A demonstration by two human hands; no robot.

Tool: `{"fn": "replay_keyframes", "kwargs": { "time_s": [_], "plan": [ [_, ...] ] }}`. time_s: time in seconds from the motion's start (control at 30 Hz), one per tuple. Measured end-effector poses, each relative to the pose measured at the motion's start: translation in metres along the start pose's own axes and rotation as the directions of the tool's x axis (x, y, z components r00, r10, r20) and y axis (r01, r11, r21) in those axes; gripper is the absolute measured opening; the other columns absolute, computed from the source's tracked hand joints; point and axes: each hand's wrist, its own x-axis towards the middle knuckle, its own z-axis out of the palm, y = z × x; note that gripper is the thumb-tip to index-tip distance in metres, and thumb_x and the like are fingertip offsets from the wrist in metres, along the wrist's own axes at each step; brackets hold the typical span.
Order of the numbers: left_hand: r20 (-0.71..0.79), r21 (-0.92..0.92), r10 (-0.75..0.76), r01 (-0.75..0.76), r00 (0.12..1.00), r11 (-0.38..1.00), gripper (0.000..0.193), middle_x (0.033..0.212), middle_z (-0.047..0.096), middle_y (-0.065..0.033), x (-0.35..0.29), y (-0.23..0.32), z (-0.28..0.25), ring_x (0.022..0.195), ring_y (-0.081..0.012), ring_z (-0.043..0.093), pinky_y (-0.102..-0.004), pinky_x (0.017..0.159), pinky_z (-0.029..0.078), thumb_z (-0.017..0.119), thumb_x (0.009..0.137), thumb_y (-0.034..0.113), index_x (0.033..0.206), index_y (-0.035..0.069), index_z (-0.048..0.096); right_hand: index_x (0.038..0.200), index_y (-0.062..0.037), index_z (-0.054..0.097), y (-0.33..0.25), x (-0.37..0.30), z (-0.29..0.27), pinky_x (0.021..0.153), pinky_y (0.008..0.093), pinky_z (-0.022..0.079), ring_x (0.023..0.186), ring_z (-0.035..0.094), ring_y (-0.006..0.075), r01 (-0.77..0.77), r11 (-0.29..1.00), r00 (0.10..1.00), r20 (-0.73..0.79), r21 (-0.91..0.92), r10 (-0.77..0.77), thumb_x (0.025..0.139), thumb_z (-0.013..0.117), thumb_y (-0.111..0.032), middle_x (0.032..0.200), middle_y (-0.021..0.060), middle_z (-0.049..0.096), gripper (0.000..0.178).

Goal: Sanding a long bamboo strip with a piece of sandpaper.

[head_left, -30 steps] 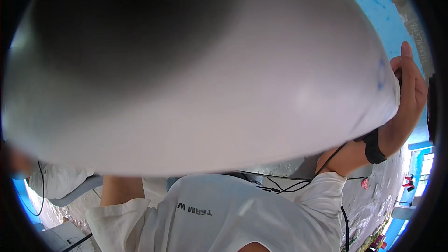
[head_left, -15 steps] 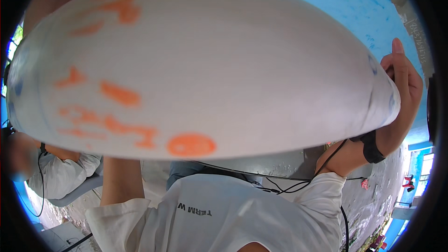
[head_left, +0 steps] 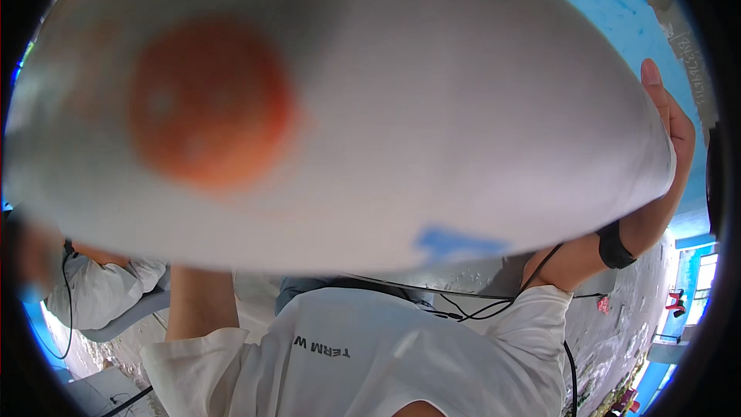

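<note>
White bundle (head_left: 478, 147) is stretching left to right, its right end touching the right hand (head_left: 681, 130); cannot tell grip. Left hand is hiding.

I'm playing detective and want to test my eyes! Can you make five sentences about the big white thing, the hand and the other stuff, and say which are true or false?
1. The big white thing has a round orange patch. True.
2. The blue mark is at its top edge. False: the blue mark is near its lower edge.
3. The right hand is at its right end. True.
4. The band on the right arm is red. False: the band is black.
5. The wearer's shirt is white. True.
</note>
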Motion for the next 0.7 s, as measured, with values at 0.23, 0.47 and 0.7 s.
{"fn": "replay_keyframes", "kwargs": {
  "time_s": [0.23, 0.47, 0.7],
  "plan": [
    [0.051, 0.002, 0.000, 0.000, 0.999, 1.000, 0.082, 0.130, 0.063, -0.0285, 0.002, 0.001, -0.004, 0.116, -0.0330, 0.067, -0.0415, 0.099, 0.054, 0.074, 0.093, 0.033, 0.152, 0.000, 0.030, 0.074, -0.0020, 0.065, 0.002, 0.000, 0.003, 0.049, 0.0228, 0.029, 0.050, 0.040, 0.0028, 0.113, 0.992, 0.990, 0.083, 0.057, -0.118, 0.103, 0.066, -0.035, 0.060, -0.0033, 0.052, 0.044],
    [0.083, 0.025, -0.009, 0.007, 0.996, 1.000, 0.080, 0.130, 0.063, -0.0285, 0.003, -0.003, -0.010, 0.115, -0.0327, 0.068, -0.0412, 0.098, 0.054, 0.074, 0.092, 0.034, 0.150, -0.002, 0.033, 0.078, -0.0019, 0.068, -0.006, 0.002, 0.002, 0.047, 0.0212, 0.027, 0.050, 0.040, 0.0020, 0.004, 0.997, 0.990, 0.139, -0.073, 0.006, 0.102, 0.066, -0.039, 0.061, -0.0034, 0.053, 0.044],
    [0.094, 0.035, -0.004, 0.001, 0.996, 0.999, 0.078, 0.130, 0.063, -0.0286, 0.002, -0.005, -0.010, 0.114, -0.0325, 0.068, -0.0409, 0.097, 0.055, 0.074, 0.092, 0.035, 0.148, -0.003, 0.036, 0.077, -0.0019, 0.068, -0.011, 0.002, 0.005, 0.047, 0.0211, 0.027, 0.050, 0.039, 0.0021, 0.019, 0.996, 0.985, 0.172, -0.086, -0.004, 0.102, 0.065, -0.041, 0.061, -0.0033, 0.053, 0.047]
  ]
}}
